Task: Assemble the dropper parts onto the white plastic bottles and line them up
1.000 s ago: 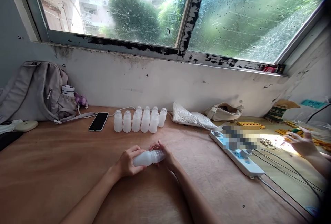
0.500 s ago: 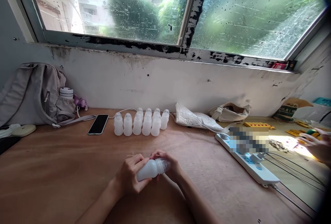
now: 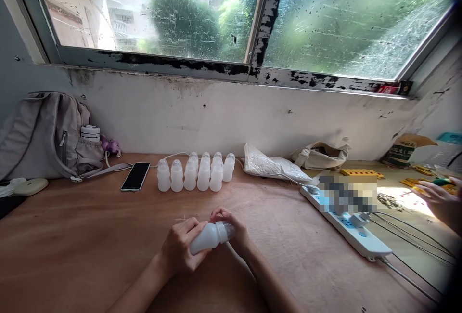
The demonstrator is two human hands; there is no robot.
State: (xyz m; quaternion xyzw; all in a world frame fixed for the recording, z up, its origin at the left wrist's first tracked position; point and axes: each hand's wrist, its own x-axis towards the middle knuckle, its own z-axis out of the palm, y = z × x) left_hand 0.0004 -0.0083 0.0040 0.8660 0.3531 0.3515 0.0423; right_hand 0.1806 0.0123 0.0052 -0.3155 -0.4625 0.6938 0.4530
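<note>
Low over the wooden table, my left hand (image 3: 182, 244) is wrapped round the body of a white translucent bottle (image 3: 205, 239) with a clear cap. The bottle lies tilted, its capped end pointing right. My right hand (image 3: 232, 231) is closed round the clear cap (image 3: 225, 230) at that end; some of its fingers are hidden behind the bottle. Beyond my hands, several similar white bottles (image 3: 191, 175) stand upright in a close group near the wall.
A phone (image 3: 135, 176) lies left of the bottle group, with a grey backpack (image 3: 46, 135) behind it. To the right are a silvery pouch (image 3: 270, 165), a beige bag (image 3: 321, 156) and a white power strip (image 3: 361, 241) with cables. Another person's hand (image 3: 438, 202) reaches in at the far right.
My hands keep their hold on the bottle, with only a slight shift at the cap. The whole view has moved a little, and the other person's hand has shifted slightly.
</note>
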